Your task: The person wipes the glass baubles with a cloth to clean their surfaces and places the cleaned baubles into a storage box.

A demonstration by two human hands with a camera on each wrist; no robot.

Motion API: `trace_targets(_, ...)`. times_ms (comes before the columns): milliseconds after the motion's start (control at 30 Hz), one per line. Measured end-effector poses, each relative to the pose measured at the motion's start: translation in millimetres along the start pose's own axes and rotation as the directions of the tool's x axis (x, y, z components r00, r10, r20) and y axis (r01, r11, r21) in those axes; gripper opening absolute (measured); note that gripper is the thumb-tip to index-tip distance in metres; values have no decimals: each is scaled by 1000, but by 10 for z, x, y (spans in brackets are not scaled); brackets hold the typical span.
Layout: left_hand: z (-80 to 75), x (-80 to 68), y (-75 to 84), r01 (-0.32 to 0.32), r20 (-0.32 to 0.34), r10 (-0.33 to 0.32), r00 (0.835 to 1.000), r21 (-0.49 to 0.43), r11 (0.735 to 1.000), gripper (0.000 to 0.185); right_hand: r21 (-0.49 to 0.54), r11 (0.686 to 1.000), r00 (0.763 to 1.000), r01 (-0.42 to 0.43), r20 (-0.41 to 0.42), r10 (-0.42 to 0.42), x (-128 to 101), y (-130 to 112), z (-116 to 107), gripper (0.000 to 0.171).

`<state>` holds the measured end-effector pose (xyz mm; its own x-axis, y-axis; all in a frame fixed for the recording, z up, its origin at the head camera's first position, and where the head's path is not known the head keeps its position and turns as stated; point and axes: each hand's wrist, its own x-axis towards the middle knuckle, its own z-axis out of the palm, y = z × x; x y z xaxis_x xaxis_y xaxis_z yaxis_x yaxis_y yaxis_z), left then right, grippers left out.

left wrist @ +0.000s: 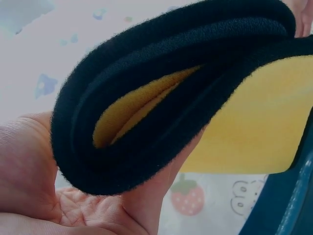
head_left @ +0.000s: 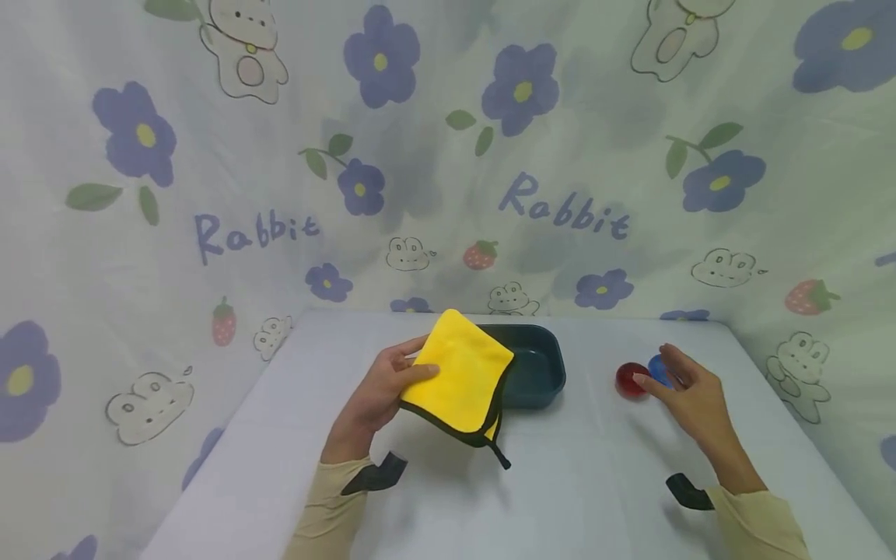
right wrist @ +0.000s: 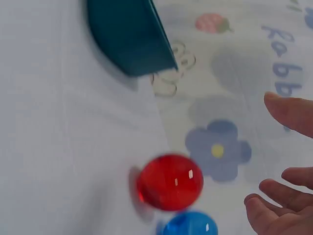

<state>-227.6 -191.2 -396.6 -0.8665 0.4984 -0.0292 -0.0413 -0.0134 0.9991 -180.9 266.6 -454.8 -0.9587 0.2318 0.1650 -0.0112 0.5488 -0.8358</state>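
the folded yellow microfibre cloth with black edging is being held up off the table, just in front of the dark teal rectangular plastic tray and partly covering its near left corner in the head view. the left hand is grasping it, thumb lying across the yellow face and fingers behind. in the left wrist view the cloth is showing as several plush layers doubled over, thick black pile on the outside and yellow inside, with the thumb pressing up against the fold.

as a judgement, the work is looking early: the cloth is lifted and folded but is not touching the tray or the table, and the tray's inside, as far as it is visible, is holding nothing. any wiping or placing is not yet done.

the right hand is hovering released, fingers spread and relaxed, gripping nothing. its fingertips are sitting just beside the glossy translucent red ball and the glossy translucent blue ball, which are resting on the table touching or almost touching each other, well apart from the tray. in the right wrist view the red ball is glinting like glass or hard gel, the blue ball just below it.

the table is draped in smooth pale cloth, and a soft sheet printed with rabbits, flowers and strawberries is hanging behind and to both sides.
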Motion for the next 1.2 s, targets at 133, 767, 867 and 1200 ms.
trace_targets(133, -1, 2, -10, -1, -1, 1, 1000, -2, 1000, 70, -62, 997, 999, -44, -23, 42, -26, 198, -204, 91)
trace_targets(767, -15, -20, 1, -13, 0, 13, 1000, -3, 1000, 69, -231, 959, 982, -166, 50, 182, -103, 973, -612, 106)
trace_targets(867, -24, -15, -10, -8, -7, 8, 1000, -4, 1000, 68, -246, 950, 972, -192, 84, 218, -113, 1016, -592, 110)
trace_targets(1200, -4, 8, -4, 9, -17, -9, 1000, 4, 1000, 70, -191, 956, 965, -223, 98, 245, -167, 1098, -551, 111)
